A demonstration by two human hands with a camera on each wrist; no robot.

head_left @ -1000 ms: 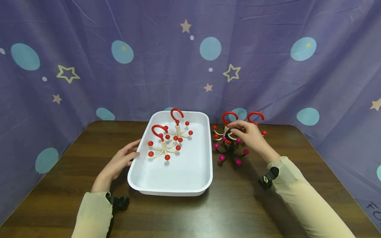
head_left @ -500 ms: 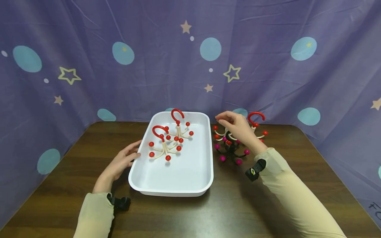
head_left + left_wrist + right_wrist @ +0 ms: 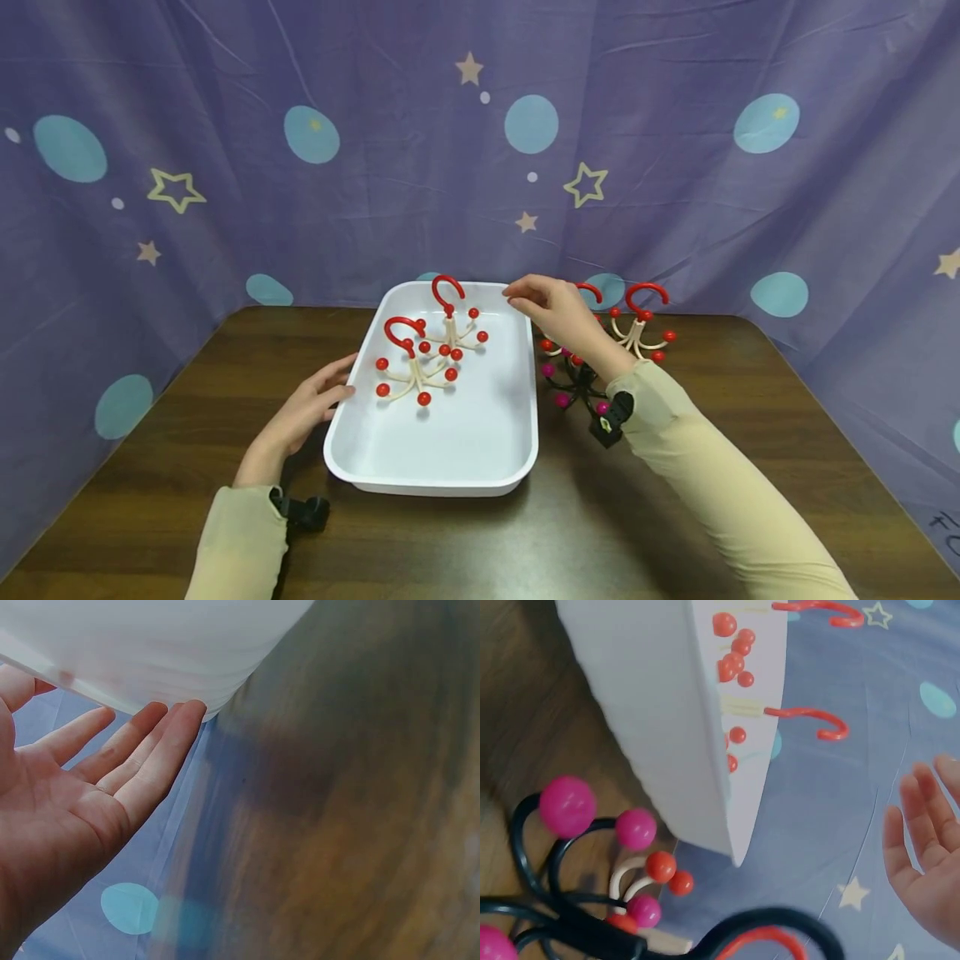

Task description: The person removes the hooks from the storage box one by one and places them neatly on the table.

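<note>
My left hand (image 3: pixel 300 408) is at the left side of a white tray (image 3: pixel 465 458), thumb at the rim; in the left wrist view its nearly straight fingers (image 3: pixel 157 761) touch the outer wall. In the tray stand two cream multi-arm hangers with red hooks and red ball tips, a nearer hanger (image 3: pixel 414 377) and a farther hanger (image 3: pixel 450 333). Empty and with loosely bent fingers, my right hand (image 3: pixel 558 312) is over the tray's far right rim. Below its wrist stands a black hanger (image 3: pixel 581 383) with magenta balls, partly hidden by the arm.
Right of the tray, behind the black hanger, are two more cream hangers: one right hanger (image 3: pixel 636 329) in plain sight, another with its red hook (image 3: pixel 591 292) showing beyond my right hand. A patterned purple curtain (image 3: pixel 420 183) hangs behind the wooden table (image 3: pixel 600 533).
My right hand has left the black hanger's hook and moved leftward, nothing in its fingers, to the tray's far right rim. My left hand stays at the tray; the hangers keep their places.
</note>
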